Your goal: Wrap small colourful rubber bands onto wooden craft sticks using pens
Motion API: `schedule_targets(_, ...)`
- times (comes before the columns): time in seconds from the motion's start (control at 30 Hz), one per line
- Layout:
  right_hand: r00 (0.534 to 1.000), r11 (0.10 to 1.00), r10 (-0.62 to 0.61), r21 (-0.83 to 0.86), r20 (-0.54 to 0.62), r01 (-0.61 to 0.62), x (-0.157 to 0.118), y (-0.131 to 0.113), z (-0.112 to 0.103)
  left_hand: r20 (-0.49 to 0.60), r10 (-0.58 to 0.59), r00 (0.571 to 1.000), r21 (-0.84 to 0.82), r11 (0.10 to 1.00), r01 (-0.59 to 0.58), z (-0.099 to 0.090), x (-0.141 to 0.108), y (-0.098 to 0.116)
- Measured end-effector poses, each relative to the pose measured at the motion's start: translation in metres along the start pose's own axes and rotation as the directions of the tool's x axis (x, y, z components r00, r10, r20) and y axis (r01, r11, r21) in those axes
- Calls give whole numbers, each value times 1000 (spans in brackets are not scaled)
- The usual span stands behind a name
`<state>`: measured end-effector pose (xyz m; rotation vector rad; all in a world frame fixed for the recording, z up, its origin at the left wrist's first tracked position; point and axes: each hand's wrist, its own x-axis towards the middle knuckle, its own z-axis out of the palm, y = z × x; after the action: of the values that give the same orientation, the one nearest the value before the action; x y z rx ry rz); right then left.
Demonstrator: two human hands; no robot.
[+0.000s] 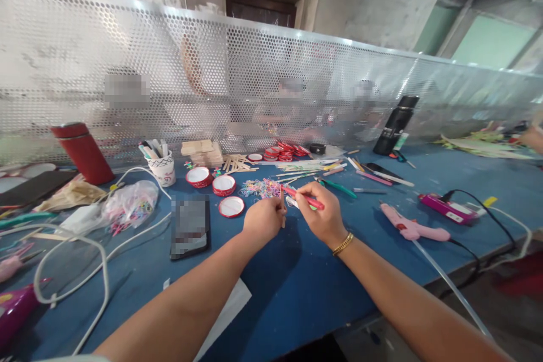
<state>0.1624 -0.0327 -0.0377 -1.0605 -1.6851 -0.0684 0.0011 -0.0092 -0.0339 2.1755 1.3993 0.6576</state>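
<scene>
My left hand is closed around a thin wooden craft stick, held nearly upright. In my right hand is a red marker, its front end close to the top of the stick; whether they touch I cannot tell. Something whitish-green shows under the right fingers, too small to name. Just beyond both hands lies a pile of small colourful rubber bands. Red-rimmed round lids lie left of the pile, some stacked. More wooden sticks are scattered behind them.
Left of my hands lies a phone, near a paper cup of markers and a red flask. To the right are a pink glue gun with its cable and a black bottle. A perforated metal screen borders the blue table.
</scene>
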Motion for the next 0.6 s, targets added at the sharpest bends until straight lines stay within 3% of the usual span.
schedule_targets(0.6, 1000, 1000, 22, -15, -19, -23, 2, 1, 0, 2, 8, 1000, 10, 1000, -8, -2, 0, 0)
